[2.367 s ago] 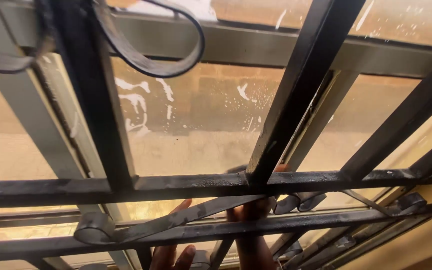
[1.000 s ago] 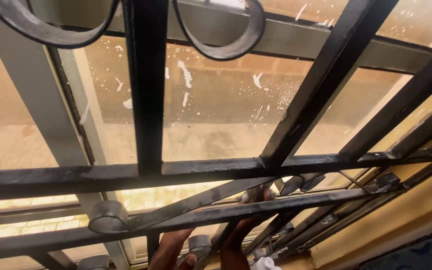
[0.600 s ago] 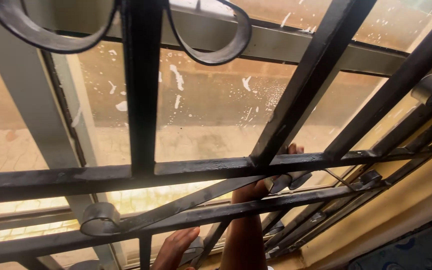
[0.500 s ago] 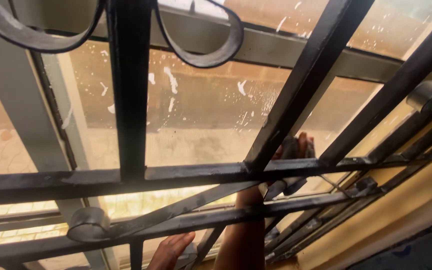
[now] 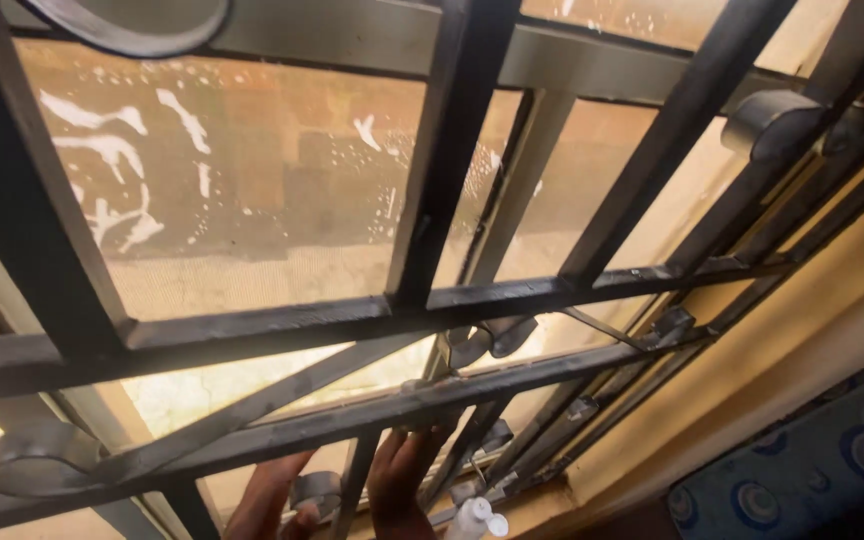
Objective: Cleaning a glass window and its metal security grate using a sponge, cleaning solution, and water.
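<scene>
Fingers of my right hand (image 5: 400, 478) lie loosely spread against the black window grille (image 5: 352, 320), low near the sill; my left hand (image 5: 270, 495) rests beside it, grip unclear. White smears remain on the far glass (image 5: 212, 190), suggesting unfinished cleaning; a spray bottle (image 5: 474, 518) stands nearby.

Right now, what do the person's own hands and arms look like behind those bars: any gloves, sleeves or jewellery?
Both hands are bare: no gloves, rings or watch show. The left hand and right hand are only partly visible behind the black window bars, cut off at the frame's bottom edge. No sleeve reaches the visible wrists; the arms are out of view.
</scene>
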